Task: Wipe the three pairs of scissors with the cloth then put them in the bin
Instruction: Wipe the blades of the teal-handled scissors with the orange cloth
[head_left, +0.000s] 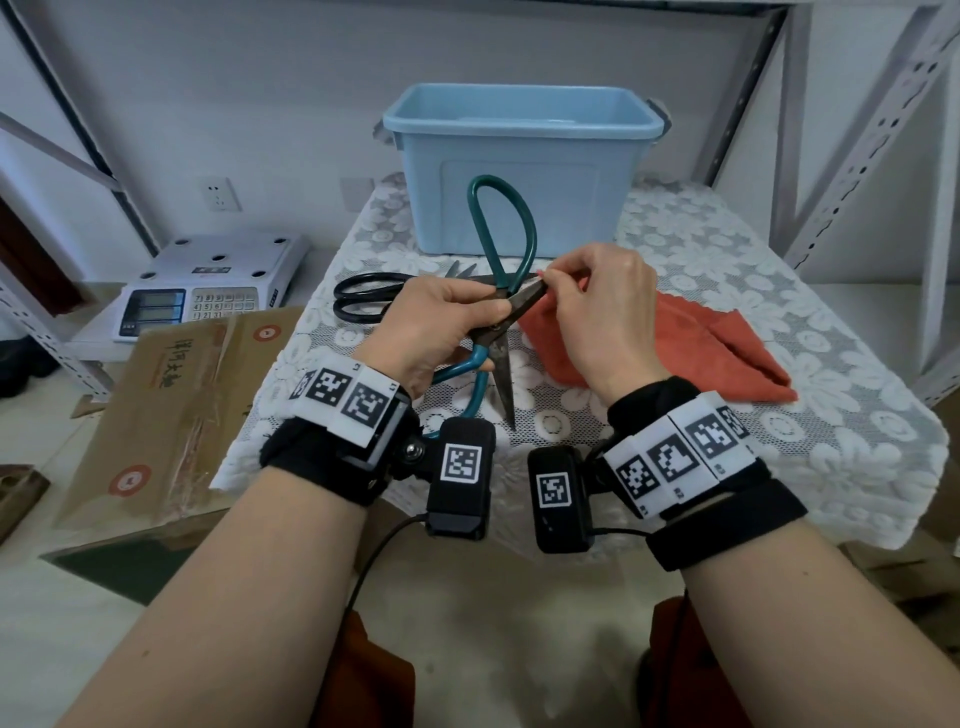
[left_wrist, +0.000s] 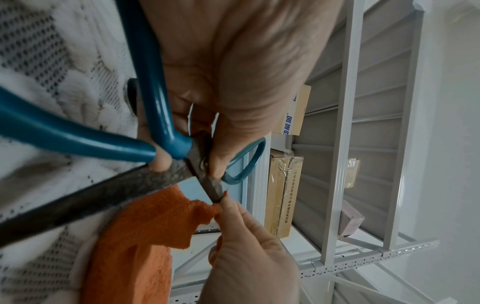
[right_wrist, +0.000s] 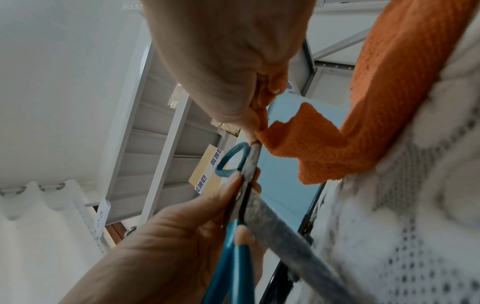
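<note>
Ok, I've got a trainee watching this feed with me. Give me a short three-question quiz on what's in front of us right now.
1. True or false: the teal-handled scissors are held with blades closed.
2. Which hand pinches the orange cloth onto a blade tip? A) left hand B) right hand
3. Fill in: the black-handled scissors lie on the lace tablecloth, in front of the blue ____.

Key:
1. False, the blades are spread apart.
2. B; the left hand grips the scissors near the pivot.
3. bin
</note>
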